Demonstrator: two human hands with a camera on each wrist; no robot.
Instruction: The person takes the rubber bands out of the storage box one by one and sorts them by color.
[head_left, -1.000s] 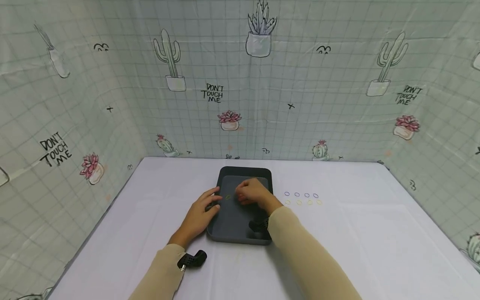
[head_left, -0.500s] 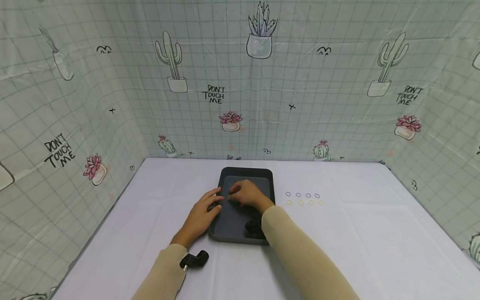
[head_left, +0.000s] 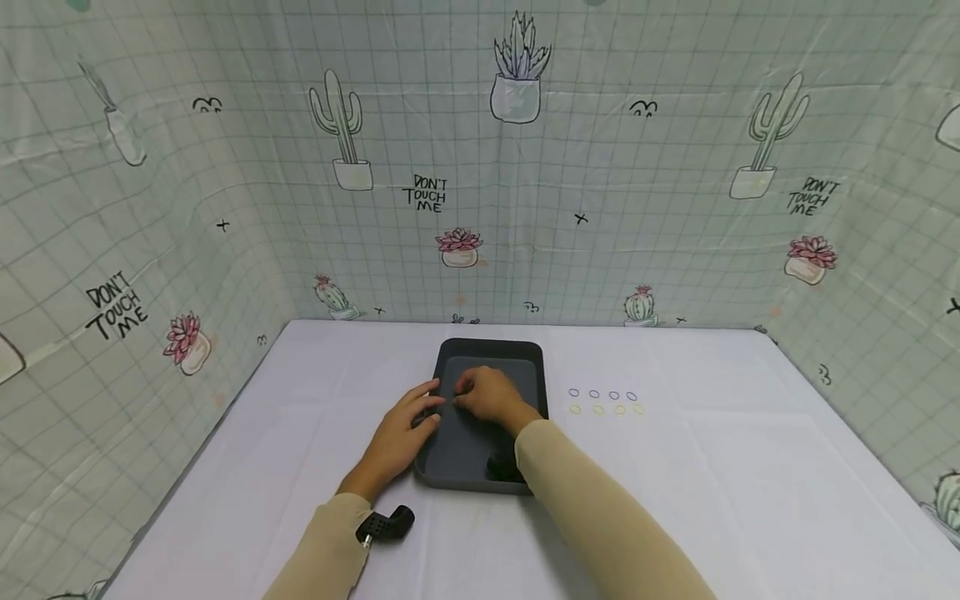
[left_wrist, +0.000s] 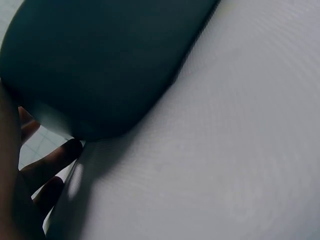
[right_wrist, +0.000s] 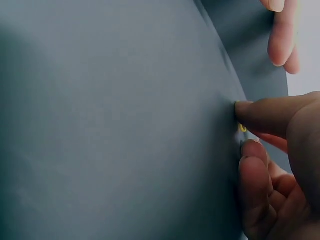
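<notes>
A dark grey rectangular tray (head_left: 472, 485) lies on the white table. My left hand (head_left: 397, 435) rests at its left rim, with fingers spread and relaxed. In the left wrist view, several of its fingers (left_wrist: 56, 161) touch the tray's outer side. My right hand (head_left: 489, 395) reaches into the tray's left part, its fingers curled down to the floor. A thin yellow ring (right_wrist: 242, 128) shows between thumb and fingertips there, pinched against the tray floor and partly covered by the thumb. In the head view the right hand hides this ring.
Right of the tray, a row of small blue rings (head_left: 594, 393) lies on the table above a row of yellow rings (head_left: 597, 410). A cloth backdrop (head_left: 510, 283) with cactus drawings rises behind and at both sides.
My right hand has moved left across the tray to the yellow ring, which was visible on the tray floor and is now covered. The left hand stays at the rim.
</notes>
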